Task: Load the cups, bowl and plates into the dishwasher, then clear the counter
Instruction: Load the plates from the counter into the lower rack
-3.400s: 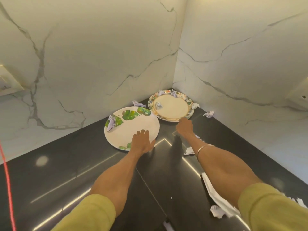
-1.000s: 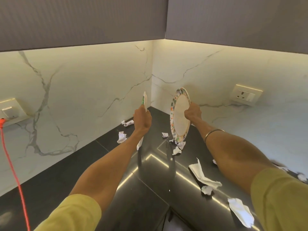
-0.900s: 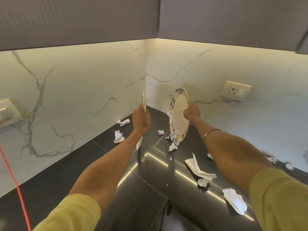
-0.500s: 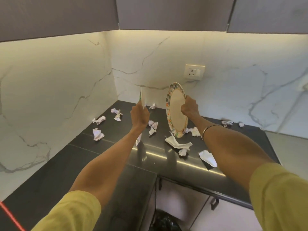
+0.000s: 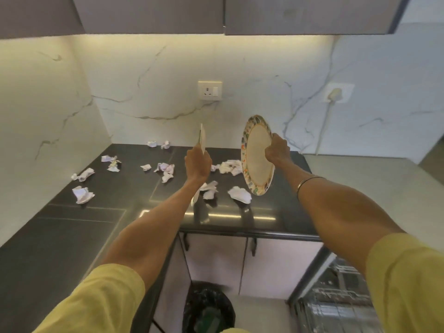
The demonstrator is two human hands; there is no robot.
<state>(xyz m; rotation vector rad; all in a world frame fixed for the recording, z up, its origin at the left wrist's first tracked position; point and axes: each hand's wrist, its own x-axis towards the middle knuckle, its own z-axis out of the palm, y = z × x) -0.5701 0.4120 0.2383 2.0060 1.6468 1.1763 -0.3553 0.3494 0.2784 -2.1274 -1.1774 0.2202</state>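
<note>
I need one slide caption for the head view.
Left hand and right hand each hold a plate upright above a counter strewn with crumpled paper.

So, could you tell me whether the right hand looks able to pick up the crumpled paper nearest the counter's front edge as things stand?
Probably not yet. The right hand has its grip on the floral-rimmed plate, held upright above the counter, so it isn't free, though nothing lies over the crumpled paper itself.

We can't read any text, label, brand or number here — the plates, the wall socket (image 5: 209, 90) and the cabinets above it all lack legible markings.
</note>
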